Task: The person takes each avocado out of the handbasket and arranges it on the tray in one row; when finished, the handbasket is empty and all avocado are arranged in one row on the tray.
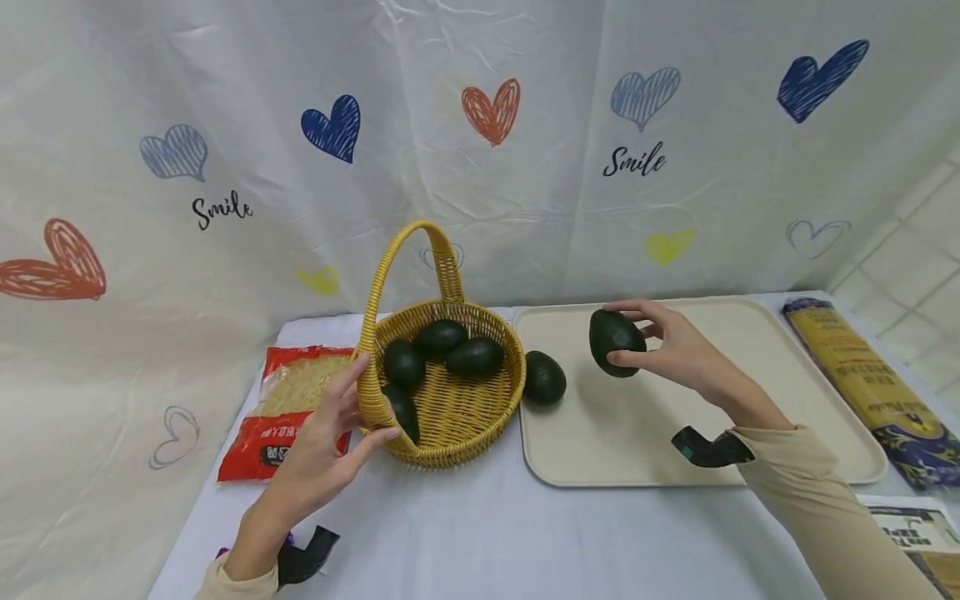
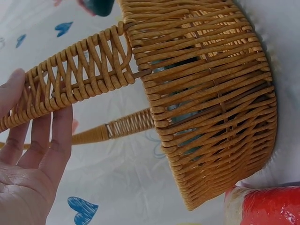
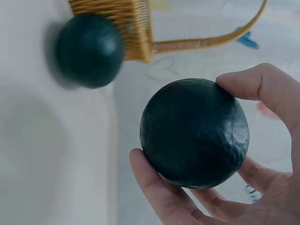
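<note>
The right hand (image 1: 675, 346) holds a dark green avocado (image 1: 616, 342) above the cream tray (image 1: 750, 433), fingers and thumb curled round it, the fruit lifted clear of the tray's surface; in the right wrist view the same avocado (image 3: 194, 132) sits between fingertips and thumb, filling most of the grasp; a second avocado (image 1: 543, 377) lies on the tray's left edge, just beside the basket (image 1: 450, 400); the left hand (image 1: 330, 442) rests against the near left rim of the yellow woven basket, thumb and fingers loosely spread and fairly straight, touching the weave at the foot of the handle (image 1: 405, 258) rather than gripping it; in the left wrist view the fingers (image 2: 56, 140) lie along the handle's woven strap; inside the basket lie four more avocados (image 1: 438, 337), close together toward the back and left; the basket stands on the table (image 1: 480, 533), which is covered in a pale cloth, between the tray on its right and a red packet of noodles (image 1: 288, 408) on its left; a long dark and gold packet (image 1: 870, 392) lies to the right of the tray; behind everything hangs a white cloth printed with hearts.
</note>
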Demonstrator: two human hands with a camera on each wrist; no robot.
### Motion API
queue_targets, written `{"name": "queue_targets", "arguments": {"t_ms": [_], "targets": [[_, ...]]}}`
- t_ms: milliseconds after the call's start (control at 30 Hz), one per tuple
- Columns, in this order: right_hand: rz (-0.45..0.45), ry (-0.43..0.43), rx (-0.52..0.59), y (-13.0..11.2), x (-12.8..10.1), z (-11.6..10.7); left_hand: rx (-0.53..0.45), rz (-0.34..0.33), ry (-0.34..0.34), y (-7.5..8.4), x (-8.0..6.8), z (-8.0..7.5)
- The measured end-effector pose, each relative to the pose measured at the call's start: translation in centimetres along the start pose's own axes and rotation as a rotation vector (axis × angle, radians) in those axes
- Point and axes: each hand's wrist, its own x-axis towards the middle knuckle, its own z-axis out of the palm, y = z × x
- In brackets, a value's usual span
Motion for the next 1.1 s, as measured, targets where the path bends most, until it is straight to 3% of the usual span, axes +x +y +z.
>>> {"name": "queue_targets", "arguments": {"t_ms": [500, 1100], "targets": [[0.083, -0.051, -0.018, 4.6, 0.5, 2.8, 0.001, -0.005, -0.001, -0.1, -0.3, 0.0], [0.143, -0.200, -0.028, 4.5, 0.5, 2.9, 0.019, -0.019, -0.007, 0.0, -0.1, 0.1]]}}
